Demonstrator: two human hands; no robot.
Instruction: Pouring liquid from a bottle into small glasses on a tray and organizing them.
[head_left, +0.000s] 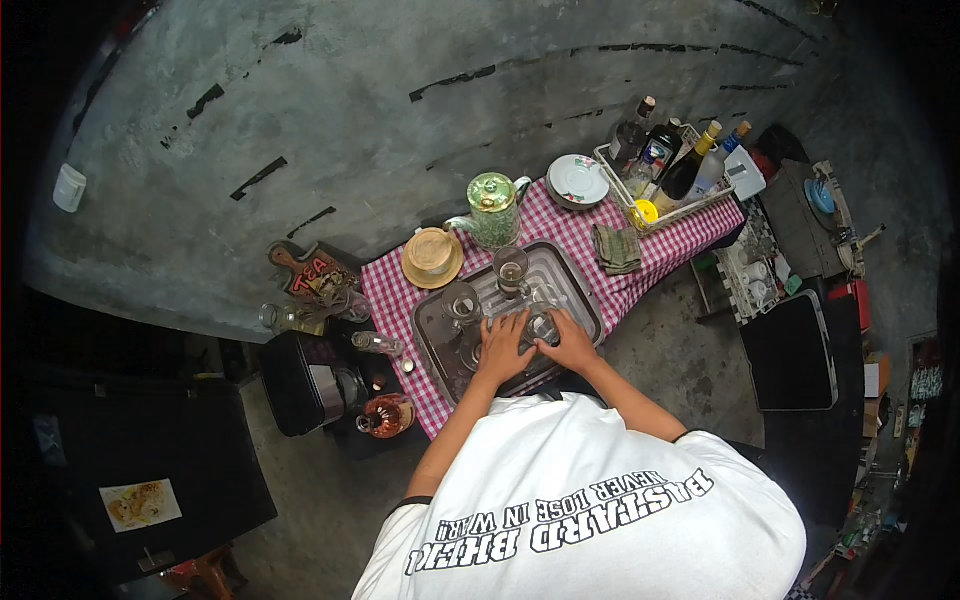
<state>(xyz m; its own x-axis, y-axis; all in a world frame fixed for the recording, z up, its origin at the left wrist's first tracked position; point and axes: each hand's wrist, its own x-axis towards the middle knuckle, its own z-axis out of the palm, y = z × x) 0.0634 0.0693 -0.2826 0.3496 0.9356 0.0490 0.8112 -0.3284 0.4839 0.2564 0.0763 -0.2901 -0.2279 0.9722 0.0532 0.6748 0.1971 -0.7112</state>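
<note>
- Glass tumblers are set out on the tray, on the desk; the nearest glass is flanked by the left hand and right hand.
- Fingers are spread on the left, curved on the right; whether either hand is closed cannot be told.
- Light, stiff, slippery, fragile handling is to be expected; its sides are best held.
- Its base is hidden; a further glass seems partly covered by the left hand.
</note>
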